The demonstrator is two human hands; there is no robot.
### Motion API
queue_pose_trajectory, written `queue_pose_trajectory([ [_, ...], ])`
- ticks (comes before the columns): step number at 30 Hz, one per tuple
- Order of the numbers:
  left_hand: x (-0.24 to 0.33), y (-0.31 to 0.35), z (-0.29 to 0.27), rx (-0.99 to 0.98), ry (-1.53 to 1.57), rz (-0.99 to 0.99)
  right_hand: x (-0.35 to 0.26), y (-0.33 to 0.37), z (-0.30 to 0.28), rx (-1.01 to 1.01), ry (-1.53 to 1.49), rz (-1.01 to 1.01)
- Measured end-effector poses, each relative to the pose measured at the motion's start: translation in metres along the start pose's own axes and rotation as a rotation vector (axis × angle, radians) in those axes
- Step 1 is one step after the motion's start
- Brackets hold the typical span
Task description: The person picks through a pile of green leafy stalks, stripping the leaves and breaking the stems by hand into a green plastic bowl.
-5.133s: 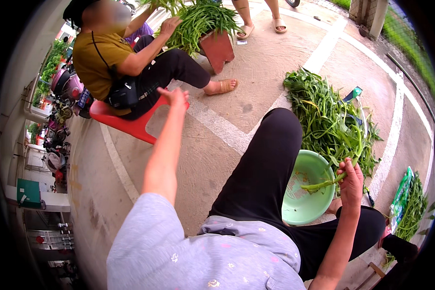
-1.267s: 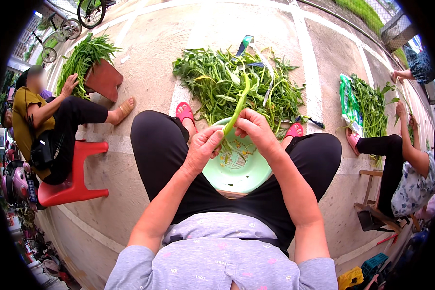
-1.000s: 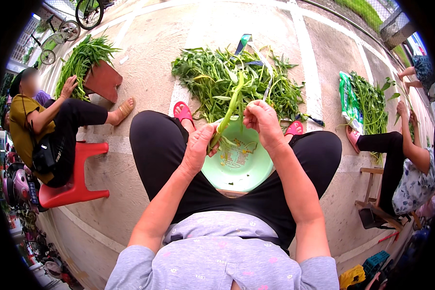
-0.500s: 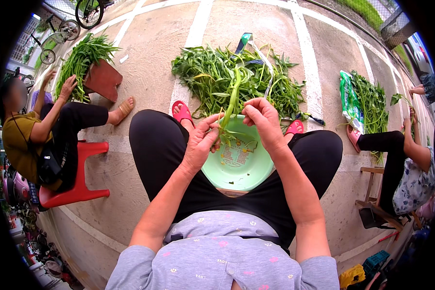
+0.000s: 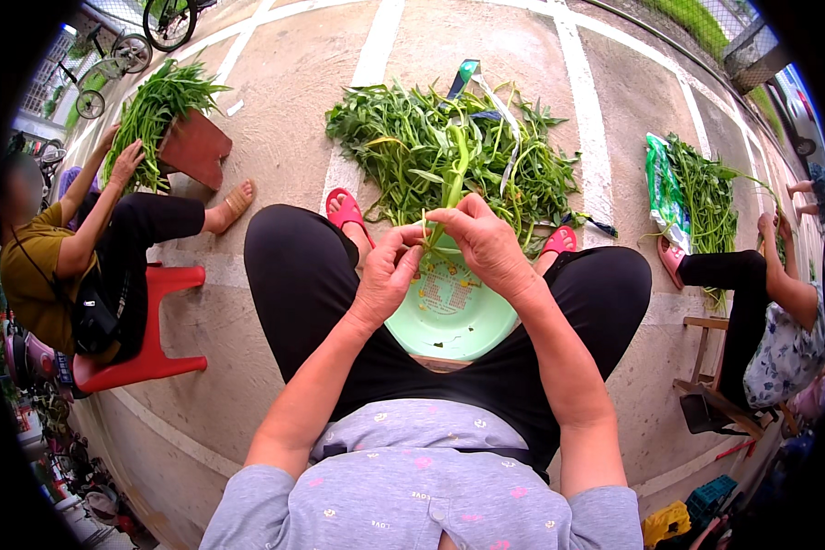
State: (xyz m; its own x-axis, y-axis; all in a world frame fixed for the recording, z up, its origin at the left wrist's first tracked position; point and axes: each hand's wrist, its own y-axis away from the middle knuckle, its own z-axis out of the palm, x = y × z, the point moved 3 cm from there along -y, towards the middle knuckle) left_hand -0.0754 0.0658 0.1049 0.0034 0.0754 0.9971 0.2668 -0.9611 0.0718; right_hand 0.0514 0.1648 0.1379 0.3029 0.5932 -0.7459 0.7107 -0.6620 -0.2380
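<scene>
Above a pale green plastic basin (image 5: 454, 332) between my knees, both hands meet at the lower end of a thick water spinach stem (image 5: 457, 165). My left hand (image 5: 387, 282) is closed, thumb and fingers pinching that end. My right hand (image 5: 486, 247) bends over it, its fingertips closed at the stem beside the left fingers; the exact grip is partly hidden. The stem points up and away from me. A few small leaf scraps lie in the basin. Beyond it, a large heap of water spinach (image 5: 376, 151) is spread on the ground.
A strap (image 5: 513, 147) lies across the heap. At left, a person (image 5: 41, 247) on a red plastic stool (image 5: 156, 321) handles greens beside a reddish-brown block (image 5: 197, 151). At right, another person sits by more greens (image 5: 710, 202) and a green-white bag (image 5: 662, 188).
My right hand has moved left and inward, from beside the stem to its lower end by my left hand. The person at left has lowered one hand slightly.
</scene>
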Motion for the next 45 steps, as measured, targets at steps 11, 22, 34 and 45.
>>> queue_pose_trajectory([
  [11, -0.007, -0.001, 0.001, -0.019, -0.067, 0.058, -0.004, 0.000, -0.006, -0.041, 0.130, -0.143],
  [22, -0.012, -0.002, -0.002, 0.007, -0.051, -0.011, -0.012, 0.002, -0.007, 0.023, 0.141, -0.224],
  [34, -0.011, -0.002, -0.004, 0.034, -0.003, 0.031, 0.008, 0.002, 0.000, -0.028, -0.167, 0.070],
  [45, -0.012, -0.007, -0.001, 0.014, -0.091, 0.121, 0.018, 0.006, 0.015, -0.004, -0.903, 0.589],
])
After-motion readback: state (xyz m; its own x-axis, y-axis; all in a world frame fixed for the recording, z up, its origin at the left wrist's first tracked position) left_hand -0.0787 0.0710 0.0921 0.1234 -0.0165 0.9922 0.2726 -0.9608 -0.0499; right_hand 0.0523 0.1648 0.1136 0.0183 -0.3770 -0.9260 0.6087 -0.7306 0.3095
